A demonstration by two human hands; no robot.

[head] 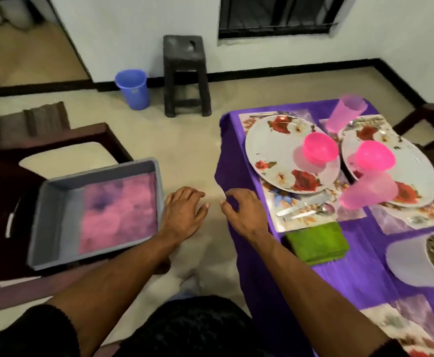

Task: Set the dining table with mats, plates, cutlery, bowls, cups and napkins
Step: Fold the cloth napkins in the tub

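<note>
1. Both hands are hanging empty with fingers loosely spread: the left hand (182, 212) beside the tray (56, 202), the right hand (244, 210) at the table (365, 274) edge.
2. Plates (275, 150), bowls (320, 148), cups (346, 113), cutlery (306, 211) and a napkin (316, 242) are sitting on mats (288, 222), likely grouped per diner.
3. The tray is resting on a chair (92, 136), probably keeping supplies within reach.

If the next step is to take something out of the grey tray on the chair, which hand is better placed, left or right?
Probably the left. The left hand is open beside the grey tray, almost at its near wall. The right hand, also empty, is at the purple tablecloth, farther from the tray.
</note>
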